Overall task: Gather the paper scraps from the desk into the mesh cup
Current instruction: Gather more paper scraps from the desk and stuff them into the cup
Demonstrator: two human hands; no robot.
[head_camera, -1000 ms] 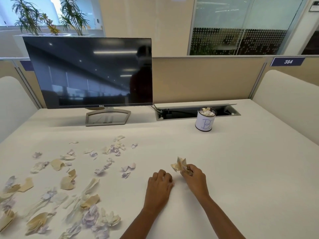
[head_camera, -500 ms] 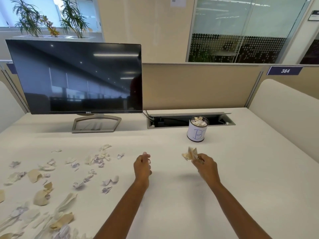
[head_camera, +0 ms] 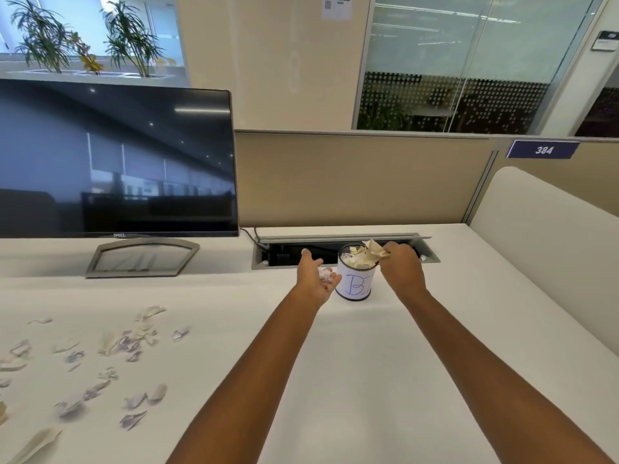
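Observation:
The mesh cup [head_camera: 355, 285] wears a white label with a blue letter and stands at the back of the desk, holding several scraps. My right hand [head_camera: 402, 270] is just right of its rim, pinching a cream paper wad [head_camera: 374, 250] over the opening. My left hand [head_camera: 315, 277] is against the cup's left side, palm turned up and cupped around small white scraps [head_camera: 325, 273]. Many loose paper scraps [head_camera: 127, 343] lie scattered over the desk's left part.
A dark monitor [head_camera: 114, 162] on a grey stand [head_camera: 142, 257] is at the back left. An open cable tray [head_camera: 291, 252] runs behind the cup. A beige partition [head_camera: 361, 179] closes the back and a padded divider [head_camera: 552, 246] the right side.
Both hands have travelled forward from the desk's middle to the cup. The right hand brought its cream wad over the rim; the left hand turned palm up beside the cup.

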